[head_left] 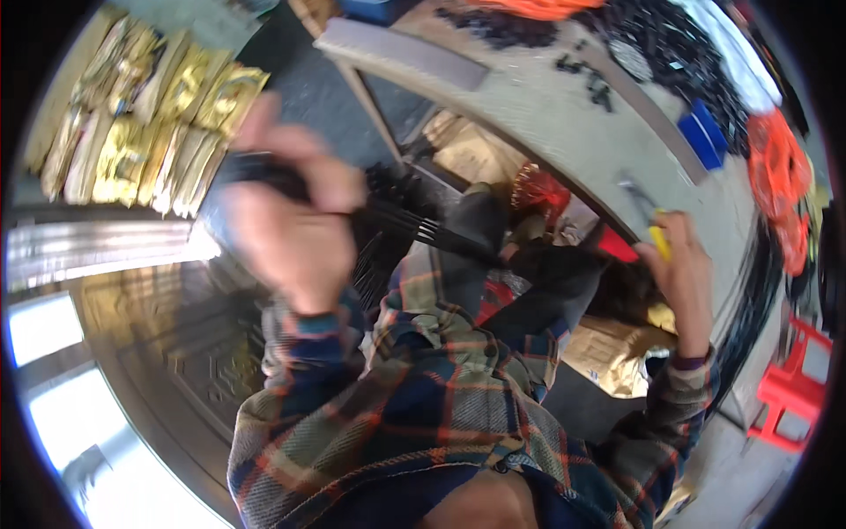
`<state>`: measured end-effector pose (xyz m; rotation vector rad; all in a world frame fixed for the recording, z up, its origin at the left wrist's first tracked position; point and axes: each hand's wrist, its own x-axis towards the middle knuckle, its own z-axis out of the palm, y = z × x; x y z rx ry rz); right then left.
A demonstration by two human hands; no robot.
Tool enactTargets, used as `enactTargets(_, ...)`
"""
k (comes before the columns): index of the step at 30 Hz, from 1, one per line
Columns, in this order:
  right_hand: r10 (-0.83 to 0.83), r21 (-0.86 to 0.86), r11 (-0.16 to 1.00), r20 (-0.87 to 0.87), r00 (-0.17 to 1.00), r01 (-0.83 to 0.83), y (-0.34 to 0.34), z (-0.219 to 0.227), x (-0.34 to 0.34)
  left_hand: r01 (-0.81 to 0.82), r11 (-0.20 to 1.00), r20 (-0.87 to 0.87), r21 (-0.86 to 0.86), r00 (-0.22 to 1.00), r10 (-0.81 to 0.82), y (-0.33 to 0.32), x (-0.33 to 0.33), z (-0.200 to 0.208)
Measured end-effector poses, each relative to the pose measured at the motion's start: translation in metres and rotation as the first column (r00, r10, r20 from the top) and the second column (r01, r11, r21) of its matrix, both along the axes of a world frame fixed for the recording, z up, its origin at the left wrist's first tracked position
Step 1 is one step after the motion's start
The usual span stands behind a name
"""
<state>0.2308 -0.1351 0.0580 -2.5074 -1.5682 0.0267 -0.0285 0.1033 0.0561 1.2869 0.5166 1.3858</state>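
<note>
My left hand is raised at the left, smeared by motion, with its fingers closed around a dark black piece. Long black strips with small pale marks stretch from beside that hand across my lap; whether they join the piece in it is hard to tell. At the table's near edge on the right, my right hand is wrapped around a yellow-handled tool. Its grey metal end points away over the tabletop, too blurred to show its exact kind.
Heaps of small black parts, a blue box-like piece and orange bags lie on the table. Yellowish packets are stacked at the far left. A red stool stands right; brown sacks sit beneath the table.
</note>
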Motion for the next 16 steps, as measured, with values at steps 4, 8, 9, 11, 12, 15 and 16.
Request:
enactTargets(4,-0.091,-0.111,0.986,0.268,0.959,0.125,-0.016,-0.041,0.062,-0.038,0.946,0.483,0.323,0.866,-0.13,0.035,-0.123,0.053)
enactTargets(8,-0.093,-0.04,0.993,0.342,0.935,0.114,-0.014,-0.056,0.073,-0.009,0.847,0.257,0.531,0.954,-0.152,0.023,-0.12,0.047)
enactTargets(9,-0.058,0.004,0.998,0.37,0.927,0.061,-0.015,-0.056,0.069,-0.037,0.84,0.185,0.542,0.98,-0.076,0.02,-0.101,0.037)
enactTargets(11,-0.106,0.034,0.994,0.427,0.898,0.101,-0.044,-0.05,0.072,-0.145,0.898,-0.302,0.415,0.909,0.286,0.057,-0.127,-0.075)
enactTargets(12,-0.142,0.038,0.99,0.382,0.913,0.138,-0.055,-0.049,0.076,-0.03,0.977,-0.483,0.211,0.866,0.131,0.028,-0.063,-0.036)
enactTargets(15,-0.308,0.046,0.949,0.338,0.89,0.311,-0.094,-0.03,0.07,0.26,0.96,-0.796,0.106,0.601,-0.075,0.072,-0.01,-0.132)
enactTargets(16,-0.354,0.026,0.931,0.319,0.879,0.365,-0.104,-0.025,0.07,0.34,0.934,-0.77,0.105,0.622,-0.14,0.073,0.025,-0.138)
